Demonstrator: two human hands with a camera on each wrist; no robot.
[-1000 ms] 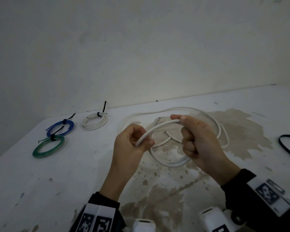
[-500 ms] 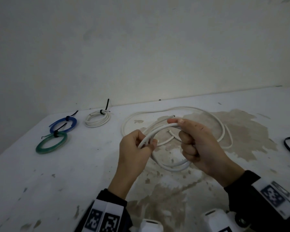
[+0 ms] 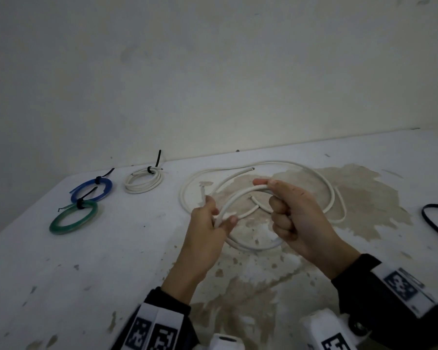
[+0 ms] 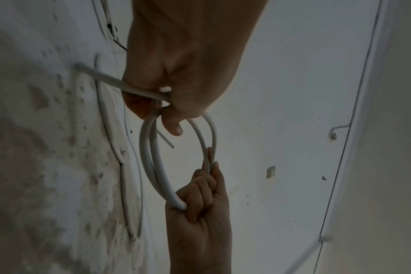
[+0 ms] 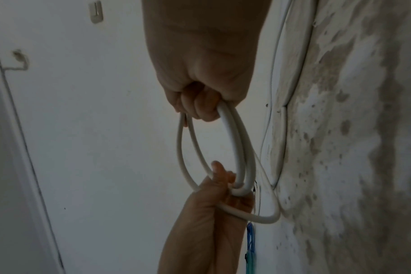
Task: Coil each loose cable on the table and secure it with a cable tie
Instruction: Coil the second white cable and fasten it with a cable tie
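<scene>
Fingers of both the left hand (image 3: 208,231) and right hand (image 3: 299,218) curl around the white cable (image 3: 240,198), hiding its gripped stretches.

both hands raised over table: left hand (image 3: 208,223) pinching white cable (image 3: 240,198), right hand (image 3: 296,213) fisted round it.

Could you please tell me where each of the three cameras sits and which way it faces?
Head: worn on the head, looking forward and down at the table; both hands and sleeves show.
Left wrist: looks along the left hand at the white cable; the right hand shows opposite.
Right wrist: looks along the right hand; the left hand shows opposite.
All three share the held cable loops.
</scene>
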